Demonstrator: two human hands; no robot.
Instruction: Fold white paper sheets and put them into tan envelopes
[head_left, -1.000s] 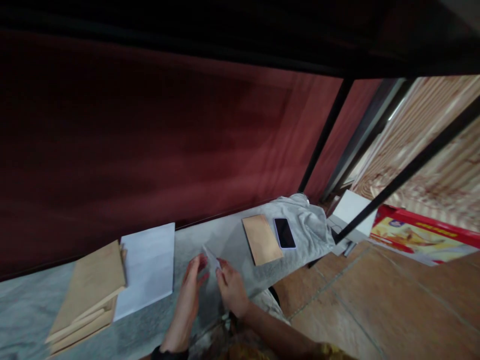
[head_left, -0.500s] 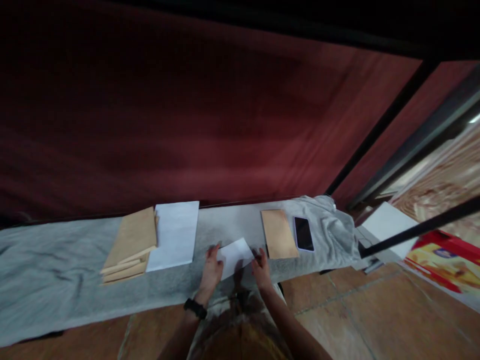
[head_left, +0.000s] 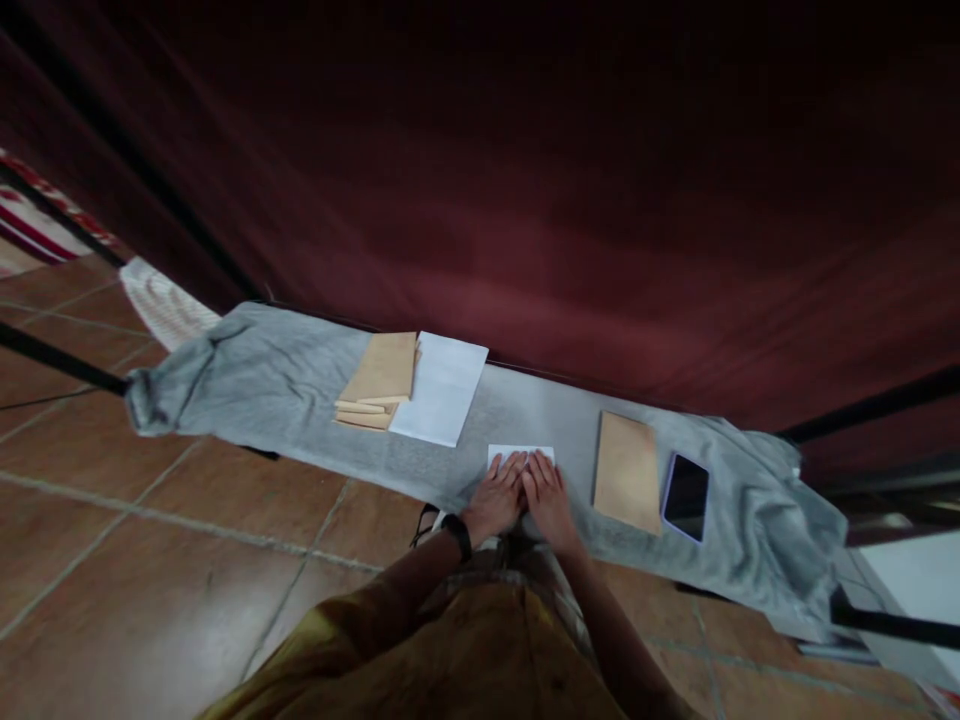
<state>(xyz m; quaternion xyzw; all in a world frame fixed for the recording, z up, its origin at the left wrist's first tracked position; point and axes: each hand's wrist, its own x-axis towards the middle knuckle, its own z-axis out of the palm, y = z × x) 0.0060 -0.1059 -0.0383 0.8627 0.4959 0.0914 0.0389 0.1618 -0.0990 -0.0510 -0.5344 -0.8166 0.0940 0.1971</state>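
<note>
A small folded white paper point(head_left: 517, 455) lies on the grey cloth point(head_left: 262, 375) in front of me. My left hand point(head_left: 496, 497) and my right hand point(head_left: 549, 495) rest side by side on its near part, fingers stretched flat and pressing down. A black band sits on my left wrist point(head_left: 456, 533). Most of the paper is hidden under my fingers.
Left of my hands lie a stack of brown envelopes point(head_left: 380, 378) and a white sheet point(head_left: 441, 388). To the right are a single brown envelope point(head_left: 628, 471) and a dark phone point(head_left: 685, 483). A dark red curtain point(head_left: 525, 200) hangs behind. Tiled floor point(head_left: 150, 500) lies below.
My hands have come together and flattened onto the white paper, which now lies folded smaller on the cloth. The camera has swung left.
</note>
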